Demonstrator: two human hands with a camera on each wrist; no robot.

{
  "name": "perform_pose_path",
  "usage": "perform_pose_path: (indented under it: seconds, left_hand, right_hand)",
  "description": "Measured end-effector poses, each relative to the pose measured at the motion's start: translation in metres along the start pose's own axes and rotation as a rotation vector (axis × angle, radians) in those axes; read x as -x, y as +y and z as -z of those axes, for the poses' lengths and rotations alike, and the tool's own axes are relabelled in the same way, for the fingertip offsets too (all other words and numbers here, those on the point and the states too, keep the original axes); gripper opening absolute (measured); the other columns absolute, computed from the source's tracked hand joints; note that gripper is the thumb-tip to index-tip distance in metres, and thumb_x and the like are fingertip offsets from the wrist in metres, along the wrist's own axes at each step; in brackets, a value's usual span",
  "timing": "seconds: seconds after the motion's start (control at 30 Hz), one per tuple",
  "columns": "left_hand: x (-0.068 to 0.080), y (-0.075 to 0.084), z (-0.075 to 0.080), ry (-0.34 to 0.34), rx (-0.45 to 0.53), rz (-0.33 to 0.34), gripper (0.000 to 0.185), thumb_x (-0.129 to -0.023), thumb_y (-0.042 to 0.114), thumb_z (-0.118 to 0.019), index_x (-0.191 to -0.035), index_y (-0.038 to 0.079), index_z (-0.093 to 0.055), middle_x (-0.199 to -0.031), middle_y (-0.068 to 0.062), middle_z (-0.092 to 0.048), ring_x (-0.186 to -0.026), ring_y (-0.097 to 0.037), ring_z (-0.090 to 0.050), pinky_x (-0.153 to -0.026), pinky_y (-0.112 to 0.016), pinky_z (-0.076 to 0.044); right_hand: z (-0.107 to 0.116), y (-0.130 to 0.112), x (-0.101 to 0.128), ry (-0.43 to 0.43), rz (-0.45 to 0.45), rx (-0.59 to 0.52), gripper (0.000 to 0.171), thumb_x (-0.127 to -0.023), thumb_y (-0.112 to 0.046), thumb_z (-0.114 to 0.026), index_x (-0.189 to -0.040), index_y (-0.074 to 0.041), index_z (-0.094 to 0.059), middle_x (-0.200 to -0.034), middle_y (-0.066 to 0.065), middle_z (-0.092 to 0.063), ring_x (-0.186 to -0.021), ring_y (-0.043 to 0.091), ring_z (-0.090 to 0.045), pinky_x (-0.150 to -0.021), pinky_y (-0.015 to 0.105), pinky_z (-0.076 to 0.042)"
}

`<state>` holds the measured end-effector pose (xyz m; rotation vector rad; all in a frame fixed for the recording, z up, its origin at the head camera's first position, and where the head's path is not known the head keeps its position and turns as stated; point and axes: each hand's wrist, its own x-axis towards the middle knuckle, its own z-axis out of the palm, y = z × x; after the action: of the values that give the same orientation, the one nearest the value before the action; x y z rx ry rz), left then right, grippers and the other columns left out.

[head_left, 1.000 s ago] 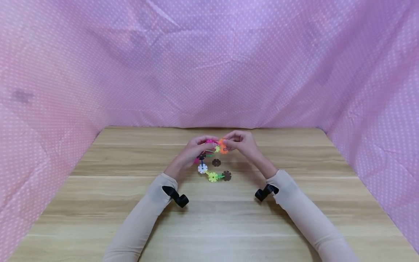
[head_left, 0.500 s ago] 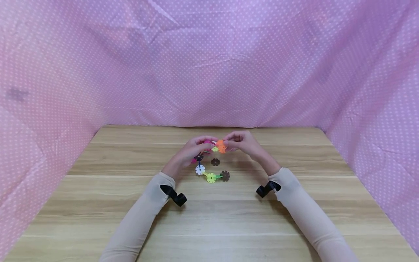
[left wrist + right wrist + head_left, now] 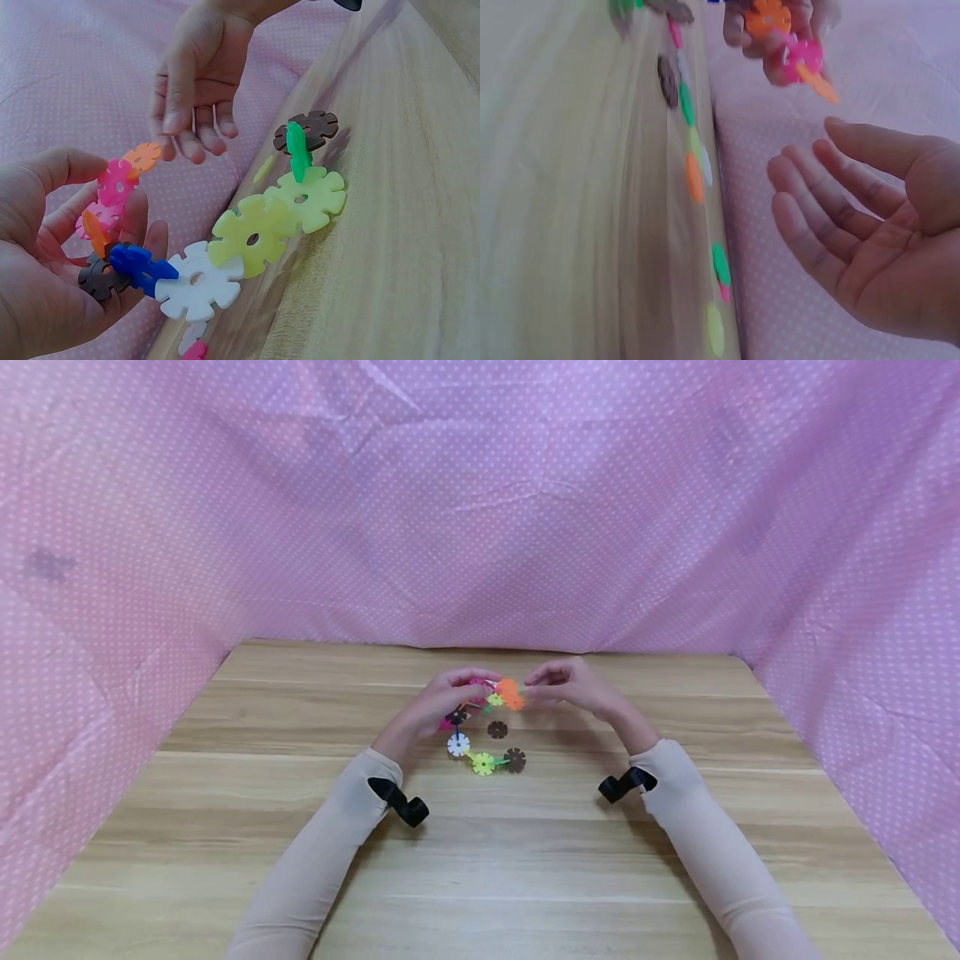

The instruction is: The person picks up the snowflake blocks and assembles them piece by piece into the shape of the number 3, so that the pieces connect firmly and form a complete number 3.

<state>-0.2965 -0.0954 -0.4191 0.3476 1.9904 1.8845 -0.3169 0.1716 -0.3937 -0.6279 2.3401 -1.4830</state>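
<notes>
The left hand (image 3: 41, 232) grips the chain of slotted flower discs (image 3: 196, 283) above the tabletop (image 3: 480, 868), while the right hand (image 3: 896, 236), empty and loosely spread, hovers near the orange end disc (image 3: 822, 86), where joining likely goes best pinched close beside the slot.

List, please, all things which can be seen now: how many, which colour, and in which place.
Chain of linked discs: 1, orange, pink, black, blue, white, yellow-green, green and brown, in the left hand.
Loose discs: several, exact count unclear, brown, green, yellow, orange, white and pink, on the table.
Table: 1, light wood, under the hands.
Dotted cloth: number of pieces unclear, pink with white dots, behind and beside the table.
Wrist cameras: 2, black, one at each wrist.
Sleeves: 2, beige, one on each arm.
Left hand: 1, bare, holding the chain.
Right hand: 1, bare, near the chain, holding nothing.
</notes>
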Motion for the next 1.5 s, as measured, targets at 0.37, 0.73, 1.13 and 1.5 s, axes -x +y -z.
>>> perform_pose_path:
  seconds: [0.37, 0.73, 1.13, 1.5]
  left_hand:
    - [0.000, -0.002, 0.004, -0.009, -0.002, -0.014, 0.032, -0.100, 0.013, -0.060, -0.131, 0.011, -0.067, -0.125, -0.016, -0.066, -0.101, -0.030, -0.062, -0.082, -0.037, -0.054]
    - [0.003, 0.001, 0.005, -0.005, -0.012, -0.015, 0.033, -0.099, 0.013, -0.060, -0.131, 0.014, -0.067, -0.125, -0.010, -0.068, -0.100, -0.027, -0.063, -0.087, -0.041, -0.054]
    - [0.004, -0.001, 0.004, -0.006, -0.002, -0.008, 0.032, -0.101, 0.015, -0.060, -0.132, 0.012, -0.066, -0.132, -0.021, -0.063, -0.105, -0.034, -0.062, -0.089, -0.041, -0.056]
    - [0.003, -0.002, 0.004, 0.012, -0.020, -0.020, 0.034, -0.100, 0.017, -0.063, -0.134, 0.010, -0.065, -0.127, -0.010, -0.068, -0.123, -0.045, -0.059, -0.101, -0.044, -0.056]
  right_hand:
    - [0.034, 0.025, -0.001, 0.013, -0.016, 0.297, 0.027, -0.091, -0.006, -0.075, -0.113, 0.008, -0.069, -0.104, 0.025, -0.073, -0.091, 0.027, -0.069, -0.079, 0.032, -0.058]
    - [0.044, 0.043, -0.010, -0.058, 0.001, 0.460, 0.030, -0.082, -0.002, -0.082, -0.105, 0.011, -0.069, -0.097, 0.026, -0.072, -0.091, 0.033, -0.068, -0.079, 0.029, -0.057]
    - [0.035, 0.041, -0.012, -0.059, -0.008, 0.516, 0.024, -0.081, 0.006, -0.079, -0.104, 0.008, -0.073, -0.095, 0.022, -0.071, -0.091, 0.029, -0.065, -0.079, 0.033, -0.054]
    - [0.033, 0.038, -0.005, -0.079, -0.033, 0.470, 0.023, -0.079, 0.003, -0.083, -0.095, 0.006, -0.067, -0.089, 0.020, -0.067, -0.081, 0.020, -0.059, -0.069, 0.023, -0.049]
